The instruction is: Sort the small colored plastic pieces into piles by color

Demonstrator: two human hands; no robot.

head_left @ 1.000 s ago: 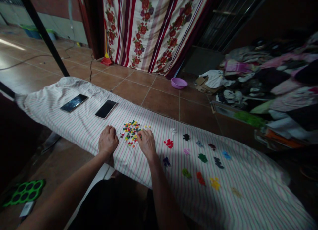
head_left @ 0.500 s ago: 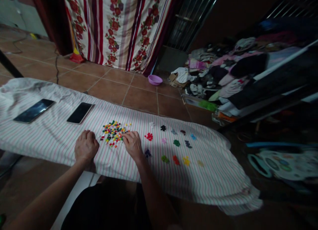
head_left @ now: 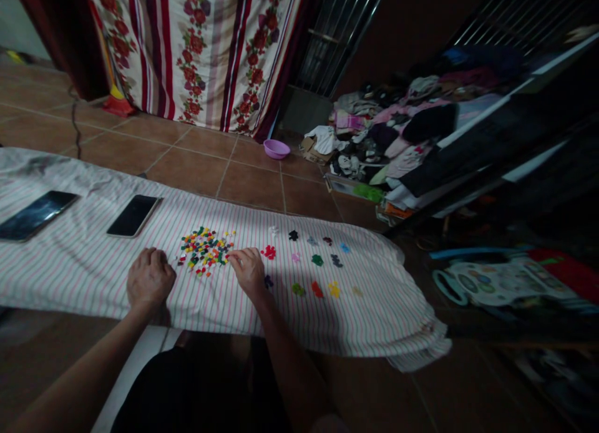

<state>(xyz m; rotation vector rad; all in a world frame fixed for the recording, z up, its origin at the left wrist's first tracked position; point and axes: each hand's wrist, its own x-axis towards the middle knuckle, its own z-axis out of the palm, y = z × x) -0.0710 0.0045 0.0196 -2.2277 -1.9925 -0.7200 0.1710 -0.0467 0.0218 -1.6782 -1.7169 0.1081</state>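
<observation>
A mixed heap of small coloured pieces [head_left: 203, 249] lies on the striped cloth [head_left: 196, 308]. At the heap's right edge, my right hand [head_left: 248, 269] has thumb and fingertips pinched together; what they hold, if anything, is too small to make out. My left hand [head_left: 150, 277] rests on the cloth left of the heap, fingers curled under and partly hidden. Right of my right hand sit small one-colour piles, among them a red pile [head_left: 269, 252], a black pile [head_left: 293, 235], a dark green pile [head_left: 317, 259] and a yellow pile [head_left: 334, 289].
Two dark-screened devices, a phone [head_left: 134, 216] and a larger one [head_left: 37, 216], lie on the cloth at the left. Beyond, on the tiled floor, are a purple basin [head_left: 277, 149] and a heap of clothes [head_left: 393, 127]. A patterned curtain [head_left: 210, 52] hangs behind.
The view has swung to the right, so the scene sits further left. My right hand has drawn slightly away from the heap, still pinched. My left hand stays beside the heap.
</observation>
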